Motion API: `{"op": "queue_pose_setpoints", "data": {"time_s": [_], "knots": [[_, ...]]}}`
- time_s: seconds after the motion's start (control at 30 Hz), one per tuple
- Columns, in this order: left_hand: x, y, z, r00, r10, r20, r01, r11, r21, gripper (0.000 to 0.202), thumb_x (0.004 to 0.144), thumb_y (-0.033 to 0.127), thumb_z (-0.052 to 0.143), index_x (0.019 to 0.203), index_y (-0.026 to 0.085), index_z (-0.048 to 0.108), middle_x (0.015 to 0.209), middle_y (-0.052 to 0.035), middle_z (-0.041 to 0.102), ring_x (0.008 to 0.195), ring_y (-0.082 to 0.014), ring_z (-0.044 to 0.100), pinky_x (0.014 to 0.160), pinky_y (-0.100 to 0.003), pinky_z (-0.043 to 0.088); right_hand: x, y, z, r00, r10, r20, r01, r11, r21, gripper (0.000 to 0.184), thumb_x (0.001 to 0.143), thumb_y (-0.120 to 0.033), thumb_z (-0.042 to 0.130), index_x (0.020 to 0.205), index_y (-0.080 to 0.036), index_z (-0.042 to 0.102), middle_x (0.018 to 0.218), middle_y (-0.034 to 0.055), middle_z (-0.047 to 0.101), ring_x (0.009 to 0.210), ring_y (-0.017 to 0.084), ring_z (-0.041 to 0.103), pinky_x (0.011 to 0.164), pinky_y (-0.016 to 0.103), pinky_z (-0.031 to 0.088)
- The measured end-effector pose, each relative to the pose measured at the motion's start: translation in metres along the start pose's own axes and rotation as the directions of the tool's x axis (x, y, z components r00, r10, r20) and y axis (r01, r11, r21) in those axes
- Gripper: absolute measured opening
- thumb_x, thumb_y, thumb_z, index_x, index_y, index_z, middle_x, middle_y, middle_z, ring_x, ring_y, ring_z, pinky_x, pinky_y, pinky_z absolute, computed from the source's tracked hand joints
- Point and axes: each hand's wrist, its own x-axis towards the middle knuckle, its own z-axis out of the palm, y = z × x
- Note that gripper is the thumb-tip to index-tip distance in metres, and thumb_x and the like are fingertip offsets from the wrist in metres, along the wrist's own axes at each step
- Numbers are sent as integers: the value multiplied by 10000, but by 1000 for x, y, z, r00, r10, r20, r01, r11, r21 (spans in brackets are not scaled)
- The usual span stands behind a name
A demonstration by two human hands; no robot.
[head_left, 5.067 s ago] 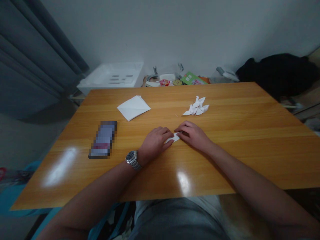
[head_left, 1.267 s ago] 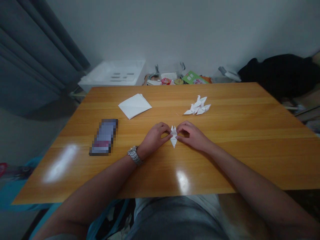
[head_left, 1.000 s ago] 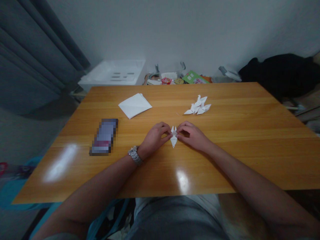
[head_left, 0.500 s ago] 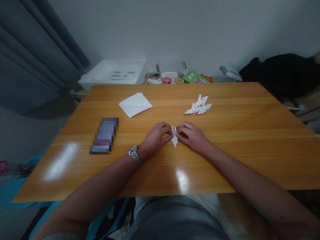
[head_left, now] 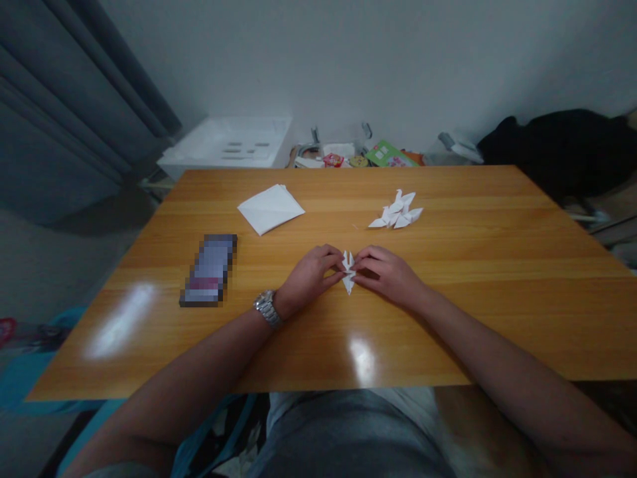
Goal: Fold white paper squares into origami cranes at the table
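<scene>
A small folded white paper (head_left: 349,280) is held between my two hands, just above or on the wooden table (head_left: 478,265). Two narrow points of it stick up on the far side, and one wider point faces me. My left hand (head_left: 314,275) pinches its left side between thumb and fingers; a metal watch (head_left: 267,307) is on that wrist. On the right side, my right hand (head_left: 389,272) pinches the paper in the same way. Fingertips cover the paper's middle edges. Beyond my right hand lie folded paper cranes (head_left: 397,212), bunched together.
Some white paper sheets (head_left: 271,209) lie at the table's back left. A phone (head_left: 209,271), blurred out, rests left of my left hand. Behind the table are a white foam box (head_left: 223,143), a green packet (head_left: 391,154) and a dark cloth heap (head_left: 552,149).
Both hands keep their pinch on the folded paper. Its two far points look a little wider apart, and the fingers have shifted slightly. The rest stays in place.
</scene>
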Motion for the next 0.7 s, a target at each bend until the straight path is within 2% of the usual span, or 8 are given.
{"op": "queue_pose_setpoints", "data": {"time_s": [0.27, 0.47, 0.7], "knots": [[-3, 1, -7, 997, 39, 66, -39, 999, 6, 124, 968, 329, 636, 992, 227, 701, 1197, -68, 628, 1116, -214, 616, 1013, -370, 503, -1, -2, 1, 999, -42, 23, 44, 995, -92, 148, 983, -286, 605, 977, -252, 749, 1037, 93, 697, 935, 247, 638, 817, 405, 514], [-4, 0, -7, 996, 61, 64, -63, 997, 36, 135, 984, 318, 611, 996, 221, 704, 1196, -68, 633, 1112, -212, 616, 1014, -364, 502, -1, -5, 1, 998, -47, 45, 54, 985, -164, 164, 986, -257, 593, 959, -254, 754, 1036, 85, 715, 935, 238, 645, 809, 381, 513], [-2, 1, -10, 985, 144, 98, -148, 988, 34, 187, 1022, 278, 543, 1051, 195, 708, 1184, -82, 658, 1096, -198, 633, 1007, -349, 513, 0, -9, 1, 988, -142, 63, 154, 947, -281, 171, 1004, -212, 566, 963, -183, 729, 1017, 91, 738, 917, 224, 676, 804, 341, 536]]}}
